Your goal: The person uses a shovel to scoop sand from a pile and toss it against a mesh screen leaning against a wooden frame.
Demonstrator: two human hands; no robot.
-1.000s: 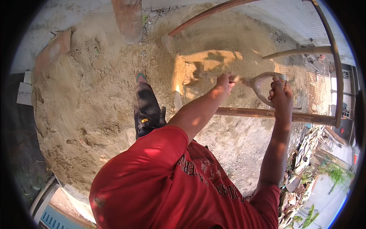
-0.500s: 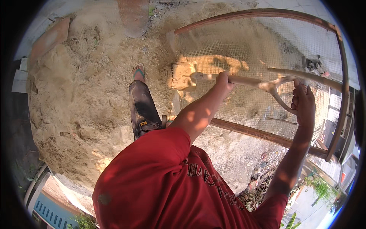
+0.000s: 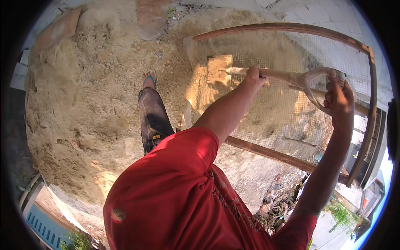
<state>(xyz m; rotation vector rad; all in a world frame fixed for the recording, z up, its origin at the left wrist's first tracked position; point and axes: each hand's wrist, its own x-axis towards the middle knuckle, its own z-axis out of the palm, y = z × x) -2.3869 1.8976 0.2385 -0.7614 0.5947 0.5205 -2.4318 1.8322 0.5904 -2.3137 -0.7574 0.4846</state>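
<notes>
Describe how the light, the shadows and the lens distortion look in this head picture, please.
Head view: hard sunlight falls on the sand pile and the shovel blade; the red shirt lies half in shadow; the fisheye lens bends the sieve frame into a curve; a black rim surrounds the round picture; both hands look sharp, not blurred.

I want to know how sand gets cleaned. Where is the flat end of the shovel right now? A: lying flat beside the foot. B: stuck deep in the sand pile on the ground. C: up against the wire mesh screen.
C: the shovel blade is raised in front of the wire mesh screen, with the left hand on the shaft and the right hand on the handle.
</notes>
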